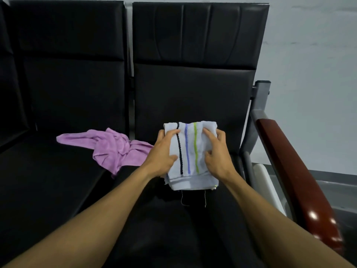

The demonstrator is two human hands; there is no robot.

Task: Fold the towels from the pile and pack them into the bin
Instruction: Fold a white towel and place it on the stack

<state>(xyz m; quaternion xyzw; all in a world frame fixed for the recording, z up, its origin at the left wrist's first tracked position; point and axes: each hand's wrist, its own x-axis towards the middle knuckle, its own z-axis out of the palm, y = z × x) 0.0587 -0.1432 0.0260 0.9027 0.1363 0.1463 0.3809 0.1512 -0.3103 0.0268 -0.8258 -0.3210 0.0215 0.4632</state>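
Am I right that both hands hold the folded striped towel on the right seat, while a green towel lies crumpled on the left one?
Nearly. The head view shows the left hand and right hand holding the folded striped towel on the right seat, but the crumpled towel on the left seat is purple, not green.

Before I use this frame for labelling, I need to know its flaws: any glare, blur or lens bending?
Head view: glare spots on the wooden armrest, whose near end blurs; wide-angle bending curves the chair backs at the edges; dim, soft light leaves the black seats with little detail; the striped towel and purple towel are sharp.
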